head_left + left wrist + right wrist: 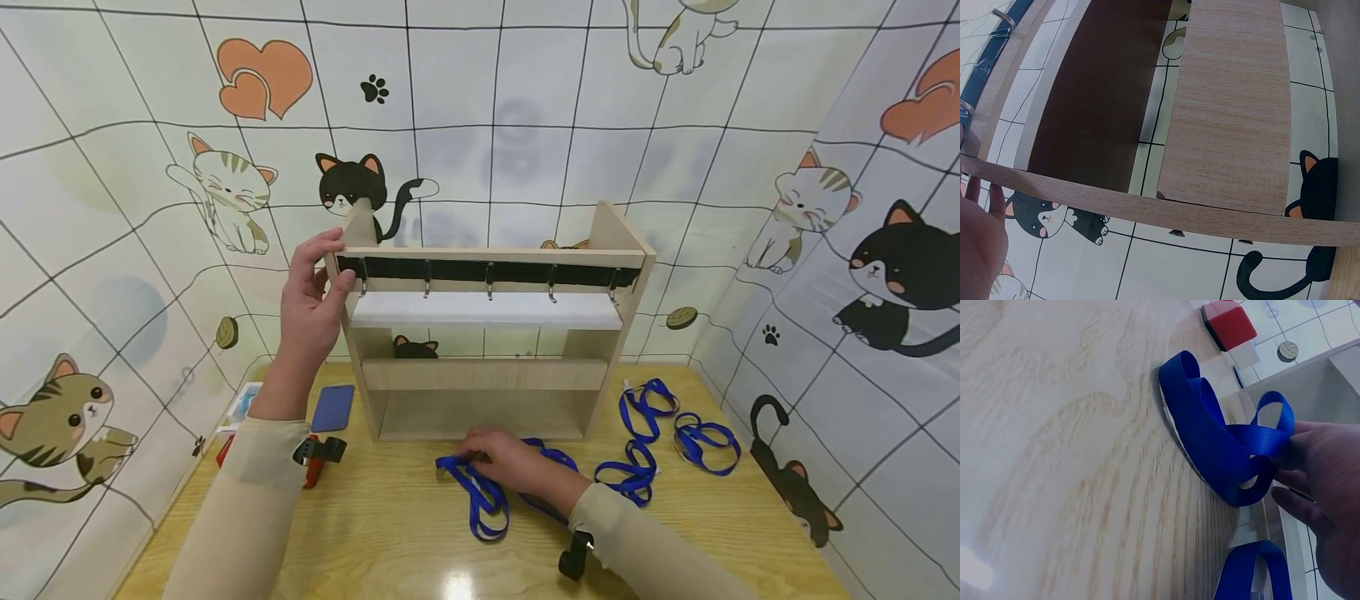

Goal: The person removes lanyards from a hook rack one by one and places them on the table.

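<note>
A light wooden rack [483, 374] stands upright on the table, with a row of metal hooks [490, 282] along a black strip near its top. At the rack's upper left corner, my left hand [311, 300] grips the side panel, thumb in front and fingers round the outer edge. My right hand [504, 460] is low in front of the rack's base. Between its thumb and fingers it pinches a folded blue lanyard [1200, 428], whose loops hang down to the tabletop. A second blue lanyard [553, 457] lies partly hidden behind the right hand and wrist.
More blue lanyards [705, 443] lie on the wooden table [405, 542] right of the rack. To its left are a dark blue flat card-like object [333, 408] and a red object [313, 473] partly behind the left wrist. Cat-printed cloth walls [457, 167] enclose the back and sides.
</note>
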### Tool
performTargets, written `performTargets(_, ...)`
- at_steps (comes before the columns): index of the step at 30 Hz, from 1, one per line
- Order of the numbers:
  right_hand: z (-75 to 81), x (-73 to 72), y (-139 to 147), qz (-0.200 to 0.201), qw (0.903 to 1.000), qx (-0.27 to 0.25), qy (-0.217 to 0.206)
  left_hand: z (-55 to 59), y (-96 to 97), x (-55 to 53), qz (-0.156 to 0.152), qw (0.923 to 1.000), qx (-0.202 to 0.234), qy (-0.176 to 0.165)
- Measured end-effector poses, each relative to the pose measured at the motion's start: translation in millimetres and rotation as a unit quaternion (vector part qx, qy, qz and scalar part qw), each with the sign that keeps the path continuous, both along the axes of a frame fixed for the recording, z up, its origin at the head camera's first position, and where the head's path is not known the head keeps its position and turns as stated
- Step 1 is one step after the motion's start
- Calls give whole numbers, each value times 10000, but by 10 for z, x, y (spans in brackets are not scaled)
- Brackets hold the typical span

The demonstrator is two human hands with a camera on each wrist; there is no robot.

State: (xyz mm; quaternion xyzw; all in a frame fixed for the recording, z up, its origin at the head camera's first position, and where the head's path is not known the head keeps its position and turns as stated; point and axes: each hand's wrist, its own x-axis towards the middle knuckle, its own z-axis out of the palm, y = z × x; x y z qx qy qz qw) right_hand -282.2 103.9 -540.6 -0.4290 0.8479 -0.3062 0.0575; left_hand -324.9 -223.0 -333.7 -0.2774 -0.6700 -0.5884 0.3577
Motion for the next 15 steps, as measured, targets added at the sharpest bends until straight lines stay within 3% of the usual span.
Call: performTargets(15,10,-49,55,-364,9982,-107,460,-4,0,10,2,10000,10,-40)
